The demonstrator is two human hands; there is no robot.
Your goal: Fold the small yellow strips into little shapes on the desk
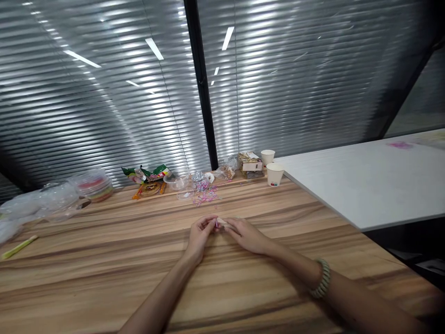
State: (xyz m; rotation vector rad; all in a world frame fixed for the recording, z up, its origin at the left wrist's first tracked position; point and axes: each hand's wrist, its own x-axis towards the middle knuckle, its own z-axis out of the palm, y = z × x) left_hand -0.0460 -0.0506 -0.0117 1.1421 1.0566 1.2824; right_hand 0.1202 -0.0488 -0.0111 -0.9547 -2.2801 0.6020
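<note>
My left hand and my right hand meet over the middle of the wooden table, fingertips almost touching. Pinched in my left fingers is a small purple-pink piece, too small to name. A pale, narrow piece shows at my right fingertips, which are closed around its end; its kind cannot be made out. Just beyond the hands lies a loose scatter of small pink and purple pieces. More of them fill a clear little container behind the scatter.
Two paper cups and a gold box stand at the back. Left of the scatter are a clear bowl and snack packets. Round plastic tubs, plastic bags and a yellow-green stick lie left. A white table adjoins right.
</note>
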